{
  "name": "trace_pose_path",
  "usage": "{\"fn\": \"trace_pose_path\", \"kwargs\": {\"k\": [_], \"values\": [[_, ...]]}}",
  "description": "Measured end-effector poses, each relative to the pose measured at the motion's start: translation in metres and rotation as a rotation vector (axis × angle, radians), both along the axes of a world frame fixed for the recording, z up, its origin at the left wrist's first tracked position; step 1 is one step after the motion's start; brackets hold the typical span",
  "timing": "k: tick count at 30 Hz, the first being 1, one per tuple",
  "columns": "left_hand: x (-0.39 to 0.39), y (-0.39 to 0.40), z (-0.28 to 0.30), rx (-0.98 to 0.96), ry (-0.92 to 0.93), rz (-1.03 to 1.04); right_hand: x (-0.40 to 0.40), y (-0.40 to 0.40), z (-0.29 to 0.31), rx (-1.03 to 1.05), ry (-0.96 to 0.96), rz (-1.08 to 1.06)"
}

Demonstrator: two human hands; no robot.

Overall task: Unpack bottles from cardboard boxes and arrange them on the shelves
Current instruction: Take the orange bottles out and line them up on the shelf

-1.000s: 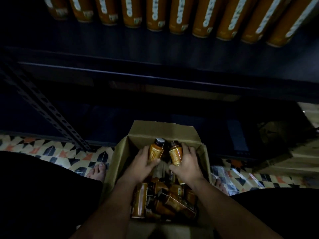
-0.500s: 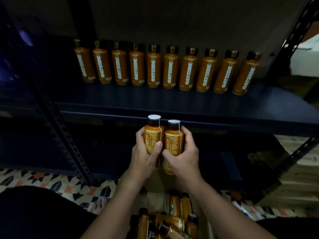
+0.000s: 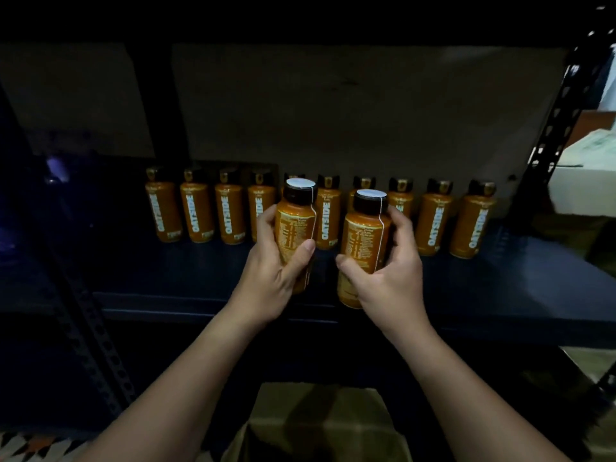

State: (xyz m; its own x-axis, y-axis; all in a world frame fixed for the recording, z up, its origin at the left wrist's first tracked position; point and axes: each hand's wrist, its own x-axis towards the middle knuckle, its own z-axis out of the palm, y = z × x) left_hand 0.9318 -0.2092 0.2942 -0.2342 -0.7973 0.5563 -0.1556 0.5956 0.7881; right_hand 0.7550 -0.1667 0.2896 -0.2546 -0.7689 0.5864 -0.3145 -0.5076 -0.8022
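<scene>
**Two bottles held above the shelf**

The left hand (image 3: 270, 275) grips an orange bottle (image 3: 295, 235) upright, its fingers curled round the far side and the thumb pressed on the label. The right hand (image 3: 388, 278) grips a second bottle (image 3: 361, 248) the same way, just to the right of the first, the two bottles apart. Both have dark caps with white tops and are held over the front part of the dark shelf (image 3: 500, 295). At the back of the shelf stands a row of bottles (image 3: 196, 213), upright and side by side, labels reading OATSIDE. Below the shelf's front edge, between the forearms, lies the open flap of a cardboard box (image 3: 316, 415). A perforated metal upright (image 3: 560, 118) rises at the shelf's right end.
</scene>
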Motion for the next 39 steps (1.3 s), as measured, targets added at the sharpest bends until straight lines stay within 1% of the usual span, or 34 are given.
{"fn": "trace_pose_path", "kwargs": {"k": [6, 13, 17, 19, 24, 27, 30, 34, 39], "values": [[0.001, -0.036, -0.013, 0.099, -0.016, 0.011, -0.021, -0.043, -0.01, 0.082, 0.001, -0.036], [-0.001, -0.057, -0.018, 0.15, -0.006, 0.034, -0.027, -0.063, -0.018, 0.065, -0.014, -0.073], [0.002, -0.066, -0.011, 0.194, -0.023, 0.033, -0.027, -0.067, -0.019, 0.078, -0.011, -0.081], [0.002, -0.068, -0.01, 0.219, 0.008, 0.029, -0.028, -0.068, -0.018, 0.096, -0.009, -0.072], [0.007, -0.068, -0.008, 0.333, 0.191, -0.029, -0.038, -0.065, -0.014, 0.213, 0.022, 0.035], [0.01, -0.069, -0.008, 0.333, 0.206, -0.038, -0.045, -0.064, -0.013, 0.278, 0.007, 0.118], [0.012, -0.069, -0.009, 0.337, 0.189, -0.029, -0.046, -0.061, -0.012, 0.307, -0.016, 0.137], [0.015, -0.069, -0.012, 0.338, 0.171, -0.017, -0.046, -0.06, -0.01, 0.287, -0.014, 0.103], [0.012, -0.068, -0.012, 0.285, 0.135, 0.035, -0.044, -0.063, -0.015, 0.25, 0.022, 0.017]]}}
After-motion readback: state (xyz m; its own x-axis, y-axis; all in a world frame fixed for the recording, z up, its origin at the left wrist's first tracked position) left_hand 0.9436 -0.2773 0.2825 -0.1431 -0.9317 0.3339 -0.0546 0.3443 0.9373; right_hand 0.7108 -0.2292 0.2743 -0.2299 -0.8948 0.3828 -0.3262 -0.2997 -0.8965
